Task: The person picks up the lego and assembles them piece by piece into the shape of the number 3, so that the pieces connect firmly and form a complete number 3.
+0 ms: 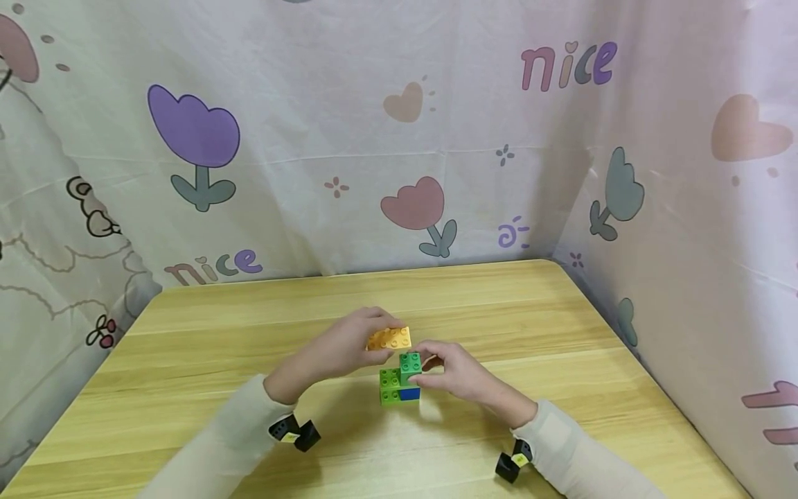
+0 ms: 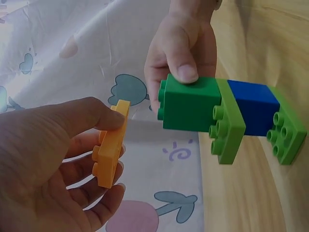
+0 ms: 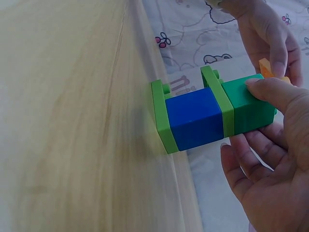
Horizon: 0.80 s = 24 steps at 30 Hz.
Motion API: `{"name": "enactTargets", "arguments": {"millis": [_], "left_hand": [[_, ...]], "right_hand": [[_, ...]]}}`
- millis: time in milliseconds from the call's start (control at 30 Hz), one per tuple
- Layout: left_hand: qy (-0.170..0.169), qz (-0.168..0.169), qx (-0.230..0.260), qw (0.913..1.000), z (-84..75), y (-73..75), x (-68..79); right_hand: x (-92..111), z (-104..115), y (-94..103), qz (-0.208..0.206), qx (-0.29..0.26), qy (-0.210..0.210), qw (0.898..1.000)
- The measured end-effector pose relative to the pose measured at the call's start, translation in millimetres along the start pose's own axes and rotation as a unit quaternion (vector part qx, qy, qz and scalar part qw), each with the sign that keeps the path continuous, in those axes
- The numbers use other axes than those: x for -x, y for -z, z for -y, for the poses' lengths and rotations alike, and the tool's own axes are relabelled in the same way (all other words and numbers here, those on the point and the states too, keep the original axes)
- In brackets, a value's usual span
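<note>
A flat orange toy brick [image 1: 393, 337] with studs is pinched between the thumb and fingers of my left hand [image 1: 349, 346]. Just below and to the right of it stands a stack of bricks on the table. From bottom to top it has a light green plate [image 2: 292, 135], a blue block [image 2: 253, 106], a second light green plate [image 2: 229, 133] and a darker green block [image 2: 190, 104]. The thumb and fingers of my right hand [image 1: 461, 374] hold that top block from the right side. A gap separates the orange brick from the stack in the left wrist view.
The wooden table [image 1: 218, 333] carries the stack near its middle. Behind it and at its sides hangs a pale printed curtain [image 1: 299, 138]. Both sleeves wear small black devices; one [image 1: 296, 433] is at the left wrist, another [image 1: 514, 461] at the right.
</note>
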State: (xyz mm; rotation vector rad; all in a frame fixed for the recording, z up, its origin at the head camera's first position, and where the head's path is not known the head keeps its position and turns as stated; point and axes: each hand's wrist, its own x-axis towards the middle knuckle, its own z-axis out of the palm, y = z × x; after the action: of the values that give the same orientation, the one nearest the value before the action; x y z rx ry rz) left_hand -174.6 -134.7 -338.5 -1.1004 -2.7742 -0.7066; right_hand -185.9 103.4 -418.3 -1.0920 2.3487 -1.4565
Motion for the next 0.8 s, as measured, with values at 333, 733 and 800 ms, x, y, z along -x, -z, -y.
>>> {"name": "enactTargets", "arguments": {"millis": [333, 733, 800], "left_hand": [[-0.028, 0.022, -0.009, 0.9993, -5.1, -13.2, -1.8], [-0.019, 0.043, -0.006, 0.9989, -7.1, -20.9, -1.8], [-0.022, 0.044, -0.003, 0.9988, -7.3, -21.7, -1.7]], "right_hand": [[-0.3, -2.0, -0.4, -0.003, -0.007, -0.018, 1.000], [0.3, -1.8, 0.1, -0.005, 0.004, -0.008, 1.000], [0.5, -2.6, 0.1, -0.004, 0.004, -0.008, 1.000]]}}
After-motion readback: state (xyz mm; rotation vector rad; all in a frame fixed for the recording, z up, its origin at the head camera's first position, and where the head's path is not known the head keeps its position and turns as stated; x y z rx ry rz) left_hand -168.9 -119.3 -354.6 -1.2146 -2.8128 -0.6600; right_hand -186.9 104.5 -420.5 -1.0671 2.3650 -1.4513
